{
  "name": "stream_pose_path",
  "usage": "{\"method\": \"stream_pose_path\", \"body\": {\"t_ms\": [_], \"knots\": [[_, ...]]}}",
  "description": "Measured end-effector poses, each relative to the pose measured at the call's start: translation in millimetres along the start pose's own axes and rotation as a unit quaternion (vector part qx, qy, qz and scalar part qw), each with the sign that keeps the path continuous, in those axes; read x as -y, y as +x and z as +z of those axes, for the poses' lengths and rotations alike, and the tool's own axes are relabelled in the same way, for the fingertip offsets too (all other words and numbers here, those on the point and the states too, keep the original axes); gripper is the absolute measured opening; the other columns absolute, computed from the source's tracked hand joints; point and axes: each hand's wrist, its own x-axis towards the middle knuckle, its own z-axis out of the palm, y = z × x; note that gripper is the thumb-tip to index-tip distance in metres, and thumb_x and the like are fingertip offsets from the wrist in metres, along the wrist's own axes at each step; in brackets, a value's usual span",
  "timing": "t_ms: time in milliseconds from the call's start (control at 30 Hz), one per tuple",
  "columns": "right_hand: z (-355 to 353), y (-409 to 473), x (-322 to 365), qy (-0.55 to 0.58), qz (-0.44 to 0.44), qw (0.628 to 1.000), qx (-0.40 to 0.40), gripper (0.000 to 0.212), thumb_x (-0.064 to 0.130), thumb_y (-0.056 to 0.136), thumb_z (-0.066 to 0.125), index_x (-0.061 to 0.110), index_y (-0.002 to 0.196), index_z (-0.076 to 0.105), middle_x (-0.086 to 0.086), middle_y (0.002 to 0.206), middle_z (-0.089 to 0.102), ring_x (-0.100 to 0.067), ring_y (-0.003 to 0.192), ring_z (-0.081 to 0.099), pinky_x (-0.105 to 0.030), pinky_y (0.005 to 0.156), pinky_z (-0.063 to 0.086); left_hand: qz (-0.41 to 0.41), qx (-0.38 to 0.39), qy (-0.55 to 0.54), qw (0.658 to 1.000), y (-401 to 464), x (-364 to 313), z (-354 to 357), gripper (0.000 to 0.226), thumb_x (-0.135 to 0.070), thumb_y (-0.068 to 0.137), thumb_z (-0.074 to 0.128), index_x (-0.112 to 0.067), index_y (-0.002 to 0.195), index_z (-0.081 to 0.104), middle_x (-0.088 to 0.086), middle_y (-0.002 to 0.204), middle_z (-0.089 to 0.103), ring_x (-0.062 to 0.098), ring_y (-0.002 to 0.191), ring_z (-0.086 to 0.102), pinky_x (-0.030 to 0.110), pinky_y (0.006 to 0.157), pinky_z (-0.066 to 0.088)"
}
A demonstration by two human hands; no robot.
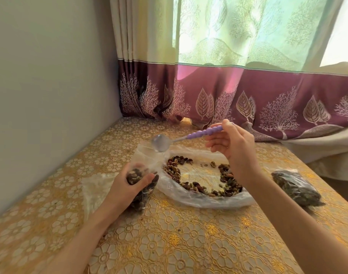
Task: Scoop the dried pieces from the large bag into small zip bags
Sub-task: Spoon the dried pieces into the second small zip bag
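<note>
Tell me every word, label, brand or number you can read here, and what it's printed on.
None: no readable writing shows anywhere in this view.
The small zip bag in the left hand, the large bag, the filled bag at the right and the purple-handled spoon in the right hand show no print.
The tablecloth and curtain carry only flower, leaf and tree patterns.

No text, label, brand, number or sign could be read anywhere in the view.
</note>
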Motion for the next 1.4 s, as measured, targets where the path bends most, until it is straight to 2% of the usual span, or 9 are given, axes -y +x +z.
{"method": "stream_pose_path", "body": {"t_ms": [167,267,400,633,867,1000,1133,1267,1400], "knots": [[-35.0,8.5,-14.4,0.029,0.076,0.994,-0.077,0.039,0.022,0.099,0.042,0.003,0.075,0.066,-0.011,0.07,0.07,-0.015,0.057,0.06,-0.019,0.052,0.049,0.005,0.003,0.012,1.0,-0.7,-0.6,0.2,0.038,-0.055,0.059,0.063,-0.044,0.094,0.052,-0.01,0.099,0.056,0.008,0.086,0.059,0.014,0.06,0.044],[-57.3,10.7,-23.8,-0.009,0.099,0.989,-0.109,0.04,0.025,0.099,0.043,0.004,0.073,0.065,-0.004,0.06,0.068,-0.013,0.054,0.058,-0.017,0.049,0.047,0.007,0.001,0.022,1.0,-1.1,-1.8,0.2,0.037,-0.057,0.059,0.062,-0.046,0.092,0.051,-0.015,0.095,0.055,-0.001,0.083,0.055,0.008,0.057,0.04],[-80.1,19.0,-33.7,-0.085,0.103,0.982,-0.132,0.039,0.027,0.1,0.043,0.005,0.074,0.063,-0.003,0.058,0.062,-0.012,0.054,0.052,-0.019,0.049,0.043,0.009,0.0,0.024,1.0,-0.5,-0.4,0.1,0.037,-0.056,0.06,0.062,-0.046,0.094,0.051,-0.013,0.096,0.055,0.002,0.085,0.056,0.014,0.061,0.041],[-91.5,51.6,-31.5,-0.185,0.141,0.969,-0.085,0.033,0.026,0.104,0.027,0.012,0.088,0.052,-0.005,0.071,0.058,-0.012,0.056,0.051,-0.024,0.05,0.038,0.009,-0.002,0.024,1.0,-2.3,-2.4,0.2,0.034,-0.054,0.061,0.063,-0.047,0.092,0.052,-0.015,0.094,0.056,-0.001,0.082,0.055,0.011,0.057,0.04],[-84.2,82.6,-25.2,-0.277,0.094,0.956,0.031,0.035,0.023,0.105,0.022,0.002,0.11,0.049,-0.006,0.069,0.055,-0.01,0.048,0.053,-0.022,0.046,0.037,0.009,-0.005,0.029,1.0,-3.1,-4.1,2.1,0.029,-0.049,0.063,0.063,-0.047,0.09,0.052,-0.015,0.092,0.055,-0.001,0.081,0.053,0.015,0.059,0.04],[-72.6,93.3,-27.5,-0.306,0.1,0.94,0.11,0.036,0.022,0.105,0.022,-0.001,0.109,0.049,-0.008,0.066,0.052,-0.017,0.049,0.053,-0.021,0.041,0.035,0.01,-0.007,0.034,0.999,-3.0,-4.4,3.0,0.03,-0.049,0.062,0.063,-0.045,0.091,0.052,-0.014,0.092,0.055,0.001,0.081,0.054,0.016,0.06,0.039],[-64.3,95.8,-35.3,-0.334,0.127,0.917,0.177,0.038,0.025,0.105,0.021,0.003,0.098,0.051,-0.009,0.058,0.049,-0.009,0.04,0.051,-0.019,0.038,0.032,0.008,-0.007,0.036,0.999,-2.2,-3.4,2.9,0.031,-0.049,0.062,0.063,-0.045,0.091,0.053,-0.013,0.093,0.055,0.004,0.083,0.055,0.018,0.061,0.04],[-64.9,99.7,-42.5,-0.341,0.158,0.909,0.183,0.041,0.028,0.105,0.023,0.008,0.083,0.051,-0.01,0.058,0.052,-0.01,0.036,0.046,-0.02,0.037,0.027,0.003,-0.006,0.036,0.999,-0.8,-2.1,2.5,0.031,-0.049,0.062,0.064,-0.046,0.091,0.053,-0.012,0.094,0.058,0.006,0.084,0.056,0.02,0.062,0.041],[-71.7,98.7,-48.7,-0.358,0.204,0.893,0.18,0.043,0.029,0.104,0.025,0.003,0.086,0.054,-0.008,0.055,0.058,-0.008,0.037,0.04,-0.017,0.036,0.027,0.002,-0.002,0.031,1.0,-0.1,-0.9,1.9,0.031,-0.047,0.063,0.065,-0.047,0.091,0.053,-0.012,0.096,0.058,0.005,0.087,0.056,0.02,0.064,0.042]]}}
